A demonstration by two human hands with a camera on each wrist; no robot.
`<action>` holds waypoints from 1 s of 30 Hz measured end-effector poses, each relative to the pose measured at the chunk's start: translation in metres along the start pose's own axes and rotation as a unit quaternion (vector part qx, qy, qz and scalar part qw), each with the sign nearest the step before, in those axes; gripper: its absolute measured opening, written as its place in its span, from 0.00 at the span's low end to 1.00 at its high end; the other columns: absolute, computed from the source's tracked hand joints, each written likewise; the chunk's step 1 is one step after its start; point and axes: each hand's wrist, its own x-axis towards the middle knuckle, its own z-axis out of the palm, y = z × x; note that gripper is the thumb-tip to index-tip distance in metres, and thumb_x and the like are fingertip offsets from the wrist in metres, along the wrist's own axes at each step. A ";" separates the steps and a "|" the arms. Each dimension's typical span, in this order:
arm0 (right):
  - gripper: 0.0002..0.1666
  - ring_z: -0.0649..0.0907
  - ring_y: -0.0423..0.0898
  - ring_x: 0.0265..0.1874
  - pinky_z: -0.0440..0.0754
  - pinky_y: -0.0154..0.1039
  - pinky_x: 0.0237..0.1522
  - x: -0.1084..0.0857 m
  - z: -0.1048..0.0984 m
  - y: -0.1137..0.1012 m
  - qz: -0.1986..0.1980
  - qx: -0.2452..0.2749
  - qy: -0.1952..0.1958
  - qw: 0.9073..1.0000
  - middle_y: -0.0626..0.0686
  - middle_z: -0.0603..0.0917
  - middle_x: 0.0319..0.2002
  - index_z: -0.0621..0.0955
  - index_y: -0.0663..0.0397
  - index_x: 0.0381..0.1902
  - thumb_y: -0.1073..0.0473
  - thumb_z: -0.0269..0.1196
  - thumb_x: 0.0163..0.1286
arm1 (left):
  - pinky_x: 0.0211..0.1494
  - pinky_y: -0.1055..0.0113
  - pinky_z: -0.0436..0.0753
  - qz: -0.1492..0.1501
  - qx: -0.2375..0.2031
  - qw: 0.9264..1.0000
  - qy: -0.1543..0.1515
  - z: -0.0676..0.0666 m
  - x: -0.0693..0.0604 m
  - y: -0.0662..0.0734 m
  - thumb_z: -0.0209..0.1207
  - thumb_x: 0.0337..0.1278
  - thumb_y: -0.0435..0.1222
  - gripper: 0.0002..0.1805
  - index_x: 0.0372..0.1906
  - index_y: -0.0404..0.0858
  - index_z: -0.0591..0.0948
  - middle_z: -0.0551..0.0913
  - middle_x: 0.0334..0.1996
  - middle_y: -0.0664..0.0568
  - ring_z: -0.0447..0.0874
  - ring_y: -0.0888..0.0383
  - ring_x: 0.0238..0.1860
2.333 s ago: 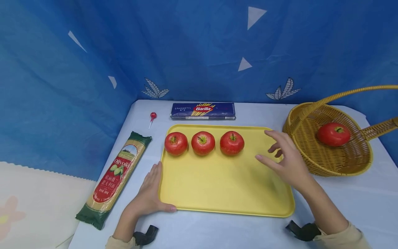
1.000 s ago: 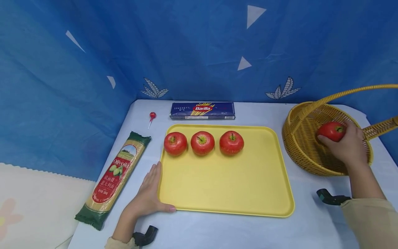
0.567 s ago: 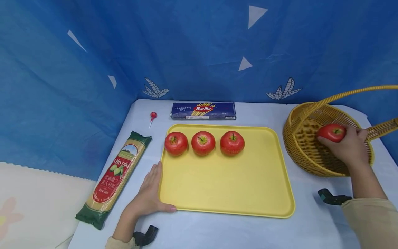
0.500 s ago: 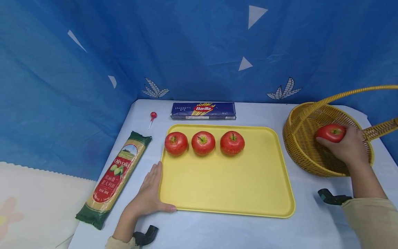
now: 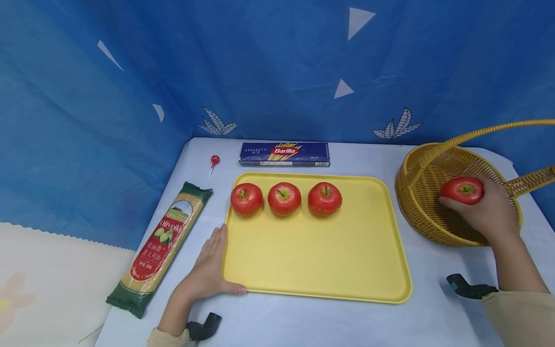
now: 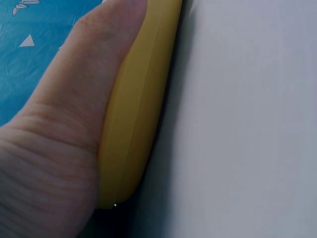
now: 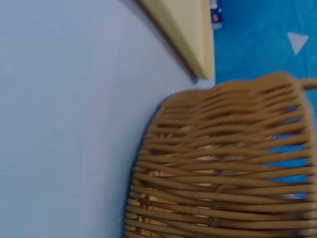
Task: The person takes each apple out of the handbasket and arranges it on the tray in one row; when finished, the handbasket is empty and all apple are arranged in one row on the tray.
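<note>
In the head view my right hand (image 5: 494, 207) grips a red apple (image 5: 463, 190) inside the wicker basket (image 5: 427, 221), thumb on its near side; the far fingers are hidden. The right wrist view shows the basket's woven side (image 7: 223, 168), not the hand. My left hand (image 5: 207, 270) lies against the left edge and near left corner of the yellow tray (image 5: 316, 255), fingers straight and thumb along the near edge. The left wrist view has that hand (image 6: 74, 94) touching the tray's side (image 6: 133, 109). Three red apples (image 5: 246, 199) (image 5: 284, 198) (image 5: 324, 198) stand in a row at the tray's back.
A blue Barilla spaghetti pack (image 5: 284, 154) lies behind the tray. Left of the tray are a red lollipop (image 5: 214, 160) and a green-ended Olivoilà pasta bag (image 5: 160, 248). The basket's tall handle (image 5: 490, 131) arches over its right side. A blue curtain (image 5: 269, 72) hangs behind.
My right hand has moved from over the tray into the basket and taken hold of the apple there, which has lately shifted slightly toward the near side. The left hand stays at the tray.
</note>
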 end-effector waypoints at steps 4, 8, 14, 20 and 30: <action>0.65 0.61 0.78 0.63 0.72 0.77 0.51 -0.023 -0.010 -0.011 0.005 -0.003 0.024 1.000 0.79 0.57 0.67 0.46 0.66 0.78 0.32 0.64 0.62 | 0.80 0.39 0.41 -0.001 0.001 1.000 -0.002 0.000 0.000 0.000 0.76 0.15 0.69 0.88 0.80 0.40 0.32 0.35 0.81 0.44 0.30 0.43 0.81; 0.62 0.61 0.77 0.65 0.73 0.78 0.48 -0.050 -0.018 -0.029 -0.024 0.019 0.058 0.998 0.77 0.57 0.69 0.48 0.63 0.78 0.38 0.67 0.63 | 0.79 0.38 0.41 0.001 0.001 1.000 -0.002 0.000 0.000 0.000 0.77 0.16 0.69 0.88 0.80 0.40 0.33 0.35 0.81 0.43 0.30 0.42 0.81; 0.57 0.64 0.72 0.64 0.73 0.79 0.45 -0.091 -0.019 -0.058 -0.126 0.072 0.100 0.984 0.73 0.64 0.66 0.57 0.59 0.76 0.51 0.75 0.57 | 0.79 0.38 0.41 0.004 -0.002 1.000 0.000 0.000 0.001 0.000 0.76 0.15 0.69 0.88 0.80 0.40 0.33 0.35 0.81 0.43 0.30 0.43 0.81; 0.59 0.68 0.67 0.58 0.86 0.47 0.31 -0.111 -0.010 -0.083 -0.204 0.100 0.063 0.972 0.67 0.69 0.62 0.63 0.56 0.74 0.50 0.80 0.49 | 0.79 0.38 0.41 0.003 -0.002 1.000 0.001 0.001 0.001 0.000 0.76 0.15 0.69 0.88 0.80 0.40 0.33 0.35 0.81 0.43 0.30 0.43 0.81; 0.59 0.74 0.64 0.56 0.83 0.67 0.44 -0.105 0.033 -0.114 -0.248 0.108 -0.047 0.962 0.65 0.69 0.63 0.62 0.55 0.74 0.35 0.74 0.53 | 0.79 0.38 0.41 0.004 -0.001 1.000 0.002 0.001 0.001 -0.001 0.76 0.15 0.70 0.88 0.80 0.41 0.32 0.35 0.81 0.44 0.30 0.43 0.81</action>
